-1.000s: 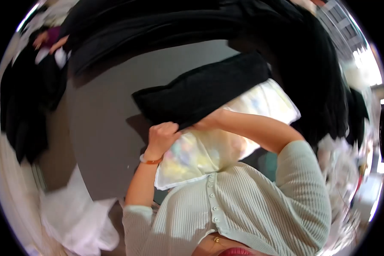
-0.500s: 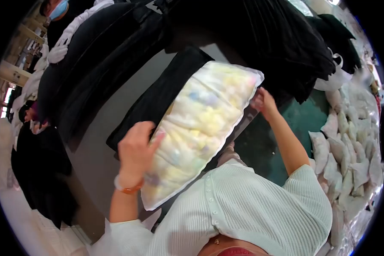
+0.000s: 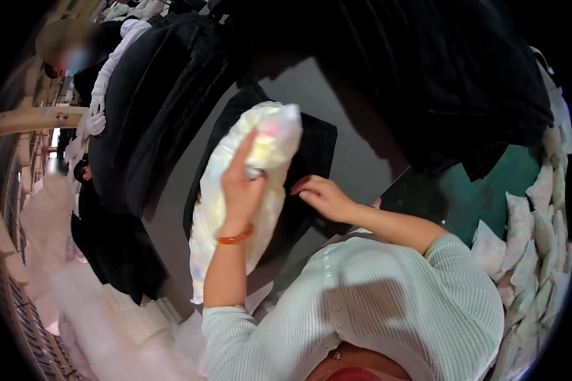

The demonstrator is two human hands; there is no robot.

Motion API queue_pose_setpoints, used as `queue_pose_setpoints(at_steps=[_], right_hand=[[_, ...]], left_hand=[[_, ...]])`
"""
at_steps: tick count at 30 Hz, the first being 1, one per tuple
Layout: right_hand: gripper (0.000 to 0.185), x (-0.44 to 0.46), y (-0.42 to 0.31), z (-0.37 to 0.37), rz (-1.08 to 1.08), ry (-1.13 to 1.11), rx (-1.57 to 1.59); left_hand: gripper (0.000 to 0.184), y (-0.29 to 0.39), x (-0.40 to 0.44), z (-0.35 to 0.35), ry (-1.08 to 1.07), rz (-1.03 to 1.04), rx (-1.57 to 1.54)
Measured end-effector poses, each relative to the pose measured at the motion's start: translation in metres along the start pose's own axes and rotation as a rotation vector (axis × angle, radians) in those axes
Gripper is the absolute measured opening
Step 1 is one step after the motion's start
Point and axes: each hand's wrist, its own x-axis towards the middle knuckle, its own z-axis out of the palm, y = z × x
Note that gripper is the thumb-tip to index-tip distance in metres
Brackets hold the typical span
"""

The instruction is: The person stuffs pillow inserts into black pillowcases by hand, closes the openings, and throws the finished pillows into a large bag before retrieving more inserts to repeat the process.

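Observation:
A soft white pillow insert (image 3: pixel 206 219) with pastel-coloured filling showing through is folded lengthwise into a long roll. My left hand (image 3: pixel 245 193), with an orange bracelet at the wrist, is closed around its upper part. Under and beside the insert lies a black fabric cover (image 3: pixel 314 143), spread out on the grey table. My right hand (image 3: pixel 327 198) is at the right side of this cover, its fingers curled together against the black cloth. The fingertips are dark, and what lies between them is hard to make out.
Black fabric piles stand at the left (image 3: pixel 130 136) and upper right (image 3: pixel 451 82) of the grey table (image 3: pixel 356 146). Several stuffed white pillows (image 3: pixel 521 254) are heaped on the right. A masked person (image 3: pixel 73 57) is at the upper left.
The insert was flat and wide; now it is folded narrow in my left hand. My right hand has left its far edge and moved left and down to the black cloth.

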Motion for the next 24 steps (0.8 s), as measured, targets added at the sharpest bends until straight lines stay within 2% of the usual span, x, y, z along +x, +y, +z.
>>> queue_pose_setpoints(at_steps=[1,2,4,7,8,10,11,12,13,14,15,16,18,19,20,22,24], right_hand=[[0.020,0.010,-0.003,0.005,-0.245,0.035,-0.126],[0.017,0.025,-0.005,0.012,-0.398,0.100,-0.164],[0.015,0.055,0.002,0.006,-0.390,-0.048,-0.440],[0.012,0.082,0.037,0.008,-0.553,0.002,-0.561],[0.012,0.085,0.043,0.012,-0.553,0.007,-0.558],[0.014,0.091,0.042,0.016,-0.307,-0.075,-0.753],[0.018,0.102,0.046,0.027,-0.082,-0.136,-0.876],[0.018,0.110,0.040,0.029,-0.085,-0.143,-0.883],[0.021,0.118,0.030,0.029,-0.003,-0.295,-1.097],[0.023,0.124,0.022,0.030,0.083,-0.453,-1.305],[0.027,0.125,0.019,0.030,0.101,-0.468,-1.338],[0.030,0.118,0.000,0.014,-0.021,-0.541,-1.319],[0.024,0.086,-0.011,-0.005,-0.336,-0.339,-1.174],[0.024,0.077,-0.025,-0.018,-0.339,-0.350,-1.189],[0.021,0.069,-0.042,-0.032,-0.415,-0.326,-1.160],[0.017,0.057,-0.063,-0.038,-0.488,-0.329,-1.127],[0.012,0.052,-0.075,-0.033,-0.565,-0.315,-1.012]], left_hand=[[0.067,-0.003,0.005,-0.011,-0.004,-0.074,-0.083],[0.064,-0.004,0.010,-0.019,-0.001,-0.147,-0.168],[0.063,-0.015,0.014,-0.028,-0.009,-0.170,-0.222],[0.061,-0.013,0.018,-0.036,-0.014,-0.244,-0.331],[0.060,-0.012,0.017,-0.040,-0.011,-0.304,-0.382],[0.060,-0.021,0.014,-0.041,-0.006,-0.334,-0.409],[0.059,-0.026,0.011,-0.040,0.000,-0.341,-0.442],[0.057,-0.032,0.007,-0.040,0.012,-0.348,-0.474],[0.057,-0.037,0.007,-0.040,0.024,-0.346,-0.479],[0.053,-0.042,0.006,-0.040,0.054,-0.259,-0.425],[0.049,-0.047,0.004,-0.039,0.083,-0.174,-0.369],[0.049,-0.054,0.003,-0.039,0.090,-0.178,-0.372],[0.043,-0.066,0.002,-0.037,0.116,0.228,0.014],[0.043,-0.064,0.000,-0.033,0.090,0.323,0.178],[0.037,-0.068,-0.003,-0.025,0.039,0.411,0.250],[0.021,-0.067,-0.013,0.001,-0.105,0.410,0.368],[0.021,-0.083,-0.026,0.034,-0.313,0.478,0.498]])
